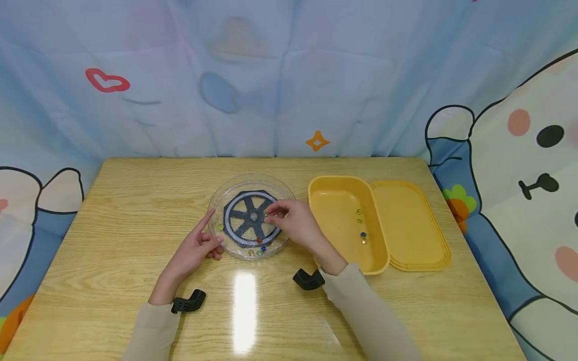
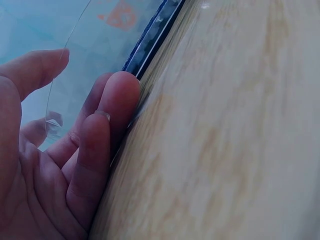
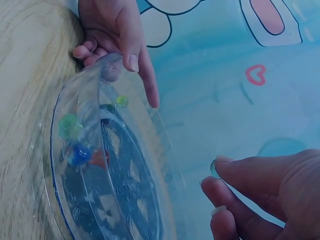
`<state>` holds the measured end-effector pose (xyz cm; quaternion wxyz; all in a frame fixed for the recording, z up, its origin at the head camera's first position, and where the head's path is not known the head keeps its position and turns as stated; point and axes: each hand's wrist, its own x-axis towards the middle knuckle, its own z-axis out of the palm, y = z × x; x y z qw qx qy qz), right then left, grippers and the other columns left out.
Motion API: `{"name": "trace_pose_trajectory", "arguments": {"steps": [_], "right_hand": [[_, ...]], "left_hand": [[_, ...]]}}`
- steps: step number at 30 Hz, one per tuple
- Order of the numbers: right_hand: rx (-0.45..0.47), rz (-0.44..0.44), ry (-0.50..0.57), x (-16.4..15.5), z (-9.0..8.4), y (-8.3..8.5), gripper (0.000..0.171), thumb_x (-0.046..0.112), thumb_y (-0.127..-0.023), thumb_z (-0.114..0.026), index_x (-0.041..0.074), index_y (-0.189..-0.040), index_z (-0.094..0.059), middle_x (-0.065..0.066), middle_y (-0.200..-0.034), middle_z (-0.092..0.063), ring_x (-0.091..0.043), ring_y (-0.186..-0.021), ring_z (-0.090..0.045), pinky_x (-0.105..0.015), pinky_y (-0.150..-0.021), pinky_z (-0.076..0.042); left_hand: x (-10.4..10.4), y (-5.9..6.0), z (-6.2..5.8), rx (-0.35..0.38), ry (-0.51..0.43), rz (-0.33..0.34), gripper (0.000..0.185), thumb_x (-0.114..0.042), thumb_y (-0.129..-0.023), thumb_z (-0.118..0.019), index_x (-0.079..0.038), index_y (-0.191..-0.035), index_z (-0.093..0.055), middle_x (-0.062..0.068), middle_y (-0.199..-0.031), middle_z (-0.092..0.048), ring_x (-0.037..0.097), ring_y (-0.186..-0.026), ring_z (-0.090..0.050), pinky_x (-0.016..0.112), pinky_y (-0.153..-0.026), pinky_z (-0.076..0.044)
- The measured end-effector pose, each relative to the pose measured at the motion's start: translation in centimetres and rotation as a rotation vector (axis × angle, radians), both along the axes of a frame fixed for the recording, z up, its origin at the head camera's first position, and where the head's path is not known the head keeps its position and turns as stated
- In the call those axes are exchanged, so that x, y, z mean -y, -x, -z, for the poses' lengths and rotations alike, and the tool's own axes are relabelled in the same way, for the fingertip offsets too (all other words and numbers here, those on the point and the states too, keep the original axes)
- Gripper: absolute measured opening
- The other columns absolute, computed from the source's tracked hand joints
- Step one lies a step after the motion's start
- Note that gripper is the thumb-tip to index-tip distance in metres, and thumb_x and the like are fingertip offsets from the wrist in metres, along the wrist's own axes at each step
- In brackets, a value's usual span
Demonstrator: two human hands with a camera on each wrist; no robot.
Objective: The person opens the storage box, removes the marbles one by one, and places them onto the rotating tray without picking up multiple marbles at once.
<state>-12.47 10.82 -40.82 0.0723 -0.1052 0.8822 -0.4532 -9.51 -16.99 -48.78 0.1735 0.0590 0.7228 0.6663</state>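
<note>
A clear round bowl (image 1: 289, 192) stands on the table, a dark six-spoked wheel shape with a pale ring (image 1: 254, 216) showing within its outline. My left hand (image 1: 194, 253) holds the bowl's near-left rim, index finger stretched along it and the thumb over the edge. Above the bowl's right side, my right hand (image 1: 295, 223) pinches a small clear greenish marble (image 3: 214, 169) between thumb and fingertip. Inside the bowl, a yellow-green marble (image 3: 122, 101) lies at the left. Blue (image 1: 264, 248), red (image 1: 259, 240), green (image 3: 70, 126) and amber (image 1: 251, 252) marbles gather near the front.
To the right of the bowl is a yellow box (image 1: 331, 220) with several marbles in it, among them a blue one (image 1: 363, 234). Its yellow lid (image 1: 411, 225) lies against the box's right side. A printed curtain (image 1: 271, 100) hangs behind the wooden table (image 1: 149, 200).
</note>
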Motion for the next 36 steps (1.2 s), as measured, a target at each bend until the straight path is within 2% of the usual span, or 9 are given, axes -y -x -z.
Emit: {"name": "trace_pose_trajectory", "arguments": {"steps": [7, 14, 19, 24, 29, 32, 36], "right_hand": [[0.039, 0.005, -0.021, 0.1, -0.2, 0.2, 0.014, 0.014, -0.091, -0.076, 0.009, -0.104, -0.076, 0.005, -0.091, -0.07, -0.015, -0.081, -0.061, -0.03, -0.065, -0.051], [0.071, 0.048, 0.021, -1.3, -0.8, 0.4, 0.015, 0.015, -0.091, -0.075, 0.012, -0.106, -0.077, 0.003, -0.092, -0.07, -0.019, -0.08, -0.06, -0.03, -0.063, -0.048], [0.017, 0.098, 0.026, -3.5, -1.5, 0.6, 0.015, 0.012, -0.091, -0.074, 0.011, -0.106, -0.077, 0.0, -0.095, -0.072, -0.022, -0.085, -0.061, -0.033, -0.067, -0.05], [-0.058, 0.155, -0.032, -6.7, -1.2, 1.0, 0.017, 0.013, -0.091, -0.074, 0.008, -0.108, -0.077, -0.004, -0.099, -0.073, -0.024, -0.09, -0.062, -0.033, -0.071, -0.052], [-0.03, 0.215, -0.035, -10.2, -0.6, 1.2, 0.02, 0.012, -0.093, -0.072, 0.001, -0.11, -0.074, -0.012, -0.103, -0.072, -0.028, -0.092, -0.063, -0.031, -0.073, -0.051], [0.016, 0.225, -0.086, -11.9, -0.5, 0.8, 0.021, 0.013, -0.095, -0.07, 0.0, -0.112, -0.073, -0.014, -0.107, -0.071, -0.029, -0.095, -0.062, -0.033, -0.075, -0.051], [0.057, 0.209, -0.221, -13.8, -0.8, -0.1, 0.023, 0.016, -0.096, -0.069, 0.001, -0.113, -0.072, -0.014, -0.107, -0.07, -0.027, -0.091, -0.063, -0.034, -0.073, -0.05]], "left_hand": [[-0.1, 0.2, -0.2, 0.0, -0.005, 0.005, 0.079, -0.011, -0.101, -0.061, -0.026, -0.162, -0.012, 0.019, -0.084, -0.066, 0.022, -0.071, -0.068, 0.032, -0.069, -0.059], [-0.2, 0.2, -0.2, 0.004, -0.006, 0.006, 0.08, -0.009, -0.1, -0.061, -0.025, -0.162, -0.012, 0.018, -0.084, -0.066, 0.022, -0.07, -0.068, 0.032, -0.068, -0.059], [-0.2, 0.2, -0.1, 0.005, -0.01, 0.008, 0.081, -0.008, -0.1, -0.061, -0.024, -0.162, -0.011, 0.018, -0.083, -0.066, 0.021, -0.07, -0.068, 0.032, -0.069, -0.059], [-0.1, 0.1, -0.1, 0.005, -0.02, 0.008, 0.079, -0.009, -0.101, -0.06, -0.025, -0.162, -0.012, 0.02, -0.084, -0.065, 0.022, -0.071, -0.068, 0.034, -0.069, -0.06], [0.0, 0.0, 0.0, 0.009, -0.014, -0.002, 0.077, -0.011, -0.101, -0.06, -0.027, -0.162, -0.014, 0.021, -0.085, -0.065, 0.024, -0.072, -0.068, 0.034, -0.069, -0.06], [0.1, 0.0, 0.1, 0.015, -0.016, -0.003, 0.077, -0.012, -0.101, -0.06, -0.028, -0.161, -0.015, 0.022, -0.085, -0.064, 0.024, -0.072, -0.068, 0.035, -0.07, -0.06], [0.1, 0.0, 0.1, 0.015, -0.014, 0.001, 0.077, -0.013, -0.101, -0.061, -0.028, -0.161, -0.015, 0.023, -0.086, -0.064, 0.025, -0.072, -0.068, 0.036, -0.071, -0.06]]}}
